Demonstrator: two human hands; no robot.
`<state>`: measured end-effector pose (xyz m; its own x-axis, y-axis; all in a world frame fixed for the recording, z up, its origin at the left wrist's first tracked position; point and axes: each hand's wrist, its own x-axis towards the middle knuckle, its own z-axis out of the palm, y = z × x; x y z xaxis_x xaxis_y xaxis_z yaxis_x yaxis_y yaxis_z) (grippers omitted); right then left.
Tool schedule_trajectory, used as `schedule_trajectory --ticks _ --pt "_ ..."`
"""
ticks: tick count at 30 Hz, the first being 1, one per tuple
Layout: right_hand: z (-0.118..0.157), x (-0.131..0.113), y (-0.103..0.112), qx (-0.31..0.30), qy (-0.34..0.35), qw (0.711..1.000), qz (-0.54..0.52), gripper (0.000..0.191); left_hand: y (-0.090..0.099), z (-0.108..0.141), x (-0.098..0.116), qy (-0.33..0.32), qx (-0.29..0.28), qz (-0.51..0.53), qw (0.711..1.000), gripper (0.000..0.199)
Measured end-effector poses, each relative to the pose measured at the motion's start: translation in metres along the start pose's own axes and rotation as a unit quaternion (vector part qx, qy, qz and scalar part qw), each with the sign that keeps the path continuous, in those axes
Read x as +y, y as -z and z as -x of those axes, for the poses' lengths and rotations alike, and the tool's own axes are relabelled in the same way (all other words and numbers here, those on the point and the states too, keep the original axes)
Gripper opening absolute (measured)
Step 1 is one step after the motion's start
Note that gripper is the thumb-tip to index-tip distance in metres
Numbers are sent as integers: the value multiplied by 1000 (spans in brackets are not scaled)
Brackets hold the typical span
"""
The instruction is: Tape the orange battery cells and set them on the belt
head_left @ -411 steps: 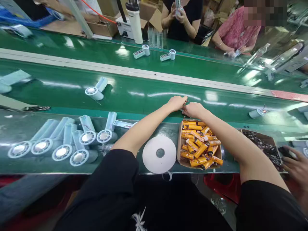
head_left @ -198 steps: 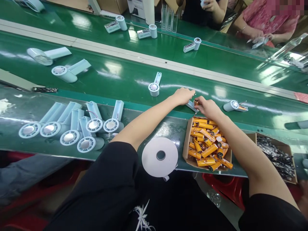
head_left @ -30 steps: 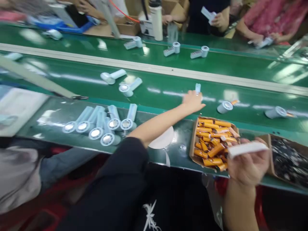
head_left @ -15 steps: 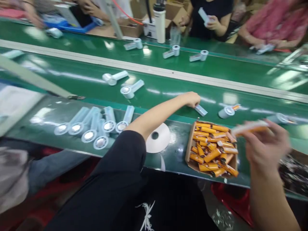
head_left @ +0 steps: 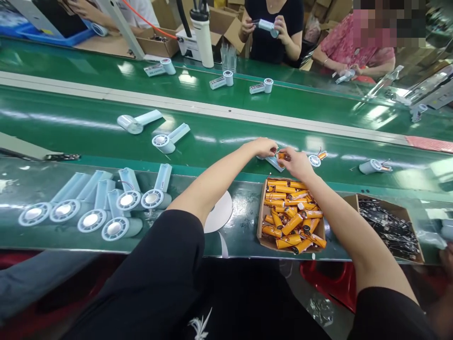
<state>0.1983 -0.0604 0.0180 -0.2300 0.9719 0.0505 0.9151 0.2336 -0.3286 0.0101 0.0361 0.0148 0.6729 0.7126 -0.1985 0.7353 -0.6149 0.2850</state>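
Two fingertips of my right hand (head_left: 296, 164) hold one orange battery (head_left: 281, 158) in a narrow pinch, over the open handle of the blue fan shell (head_left: 275, 163) on the green belt (head_left: 219, 153). My left hand (head_left: 264, 147) covers the shell's round end, perhaps to steady it; what its closed fingers grip, I cannot tell. The handle's long axis runs slantwise, its free end pointing rightward and toward me, near the battery box (head_left: 261, 222).

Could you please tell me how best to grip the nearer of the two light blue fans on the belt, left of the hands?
I would pinch the handle of the nearer fan across its long sides, coming from above and the right with the left hand. It is slim, straight and points right, clear of the other fan; the round head looks wider.
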Motion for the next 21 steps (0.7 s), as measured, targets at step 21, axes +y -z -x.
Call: schedule_trajectory --ticks 21 --pt "-4 -5 1 -151 -19 970 189 44 -25 -21 22 86 94 106 986 23"
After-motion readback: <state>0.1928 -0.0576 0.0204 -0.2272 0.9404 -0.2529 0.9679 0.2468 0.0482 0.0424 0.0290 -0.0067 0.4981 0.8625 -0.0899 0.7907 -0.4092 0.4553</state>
